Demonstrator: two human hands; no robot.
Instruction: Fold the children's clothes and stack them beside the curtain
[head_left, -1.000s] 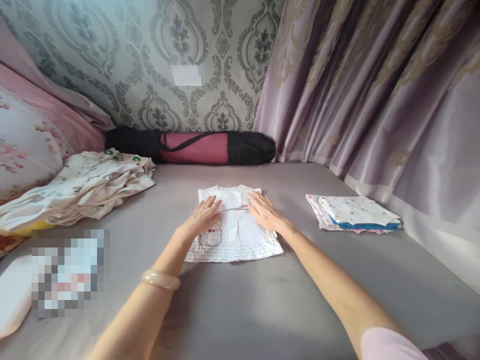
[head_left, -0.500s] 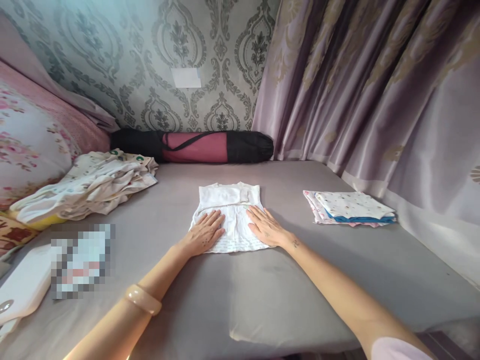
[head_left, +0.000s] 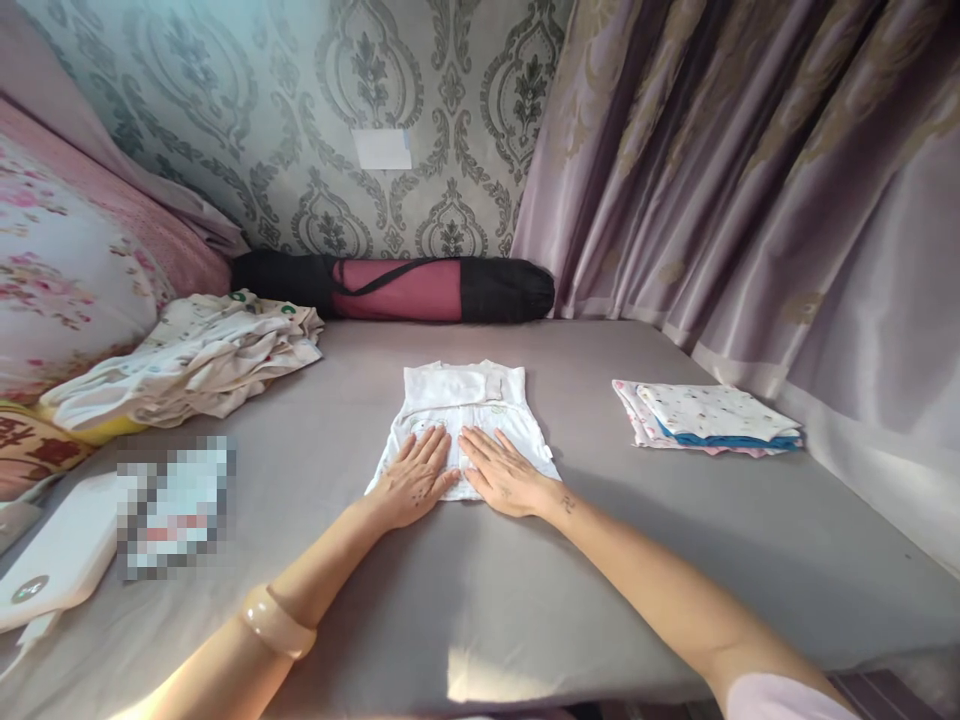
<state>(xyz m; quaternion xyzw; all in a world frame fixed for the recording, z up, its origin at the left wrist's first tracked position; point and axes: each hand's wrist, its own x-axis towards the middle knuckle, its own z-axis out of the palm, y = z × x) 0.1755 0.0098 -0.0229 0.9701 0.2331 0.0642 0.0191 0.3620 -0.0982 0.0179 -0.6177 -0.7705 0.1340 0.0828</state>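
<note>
A small white shirt (head_left: 465,400) lies flat on the grey bed sheet, its sleeves folded across the upper part. My left hand (head_left: 417,478) rests palm down on the lower left of the shirt, fingers stretched out. Beside it, my right hand (head_left: 504,472) lies flat on the lower right, fingers also extended. The two hands are close together with a narrow strip of cloth between them. Part of the shirt's lower hem is hidden under my hands.
Folded clothes (head_left: 720,415) form a stack on the right. To the left are a loose heap of clothes (head_left: 217,355), a white power bank (head_left: 71,545) with a cable, and a blurred-out object (head_left: 180,510). A black and maroon roll bag (head_left: 397,290) lies along the wall.
My right hand has slid left and toward me over the shirt, nearer my left hand. The left hand has shifted slightly toward me. The whole view has tilted a little.
</note>
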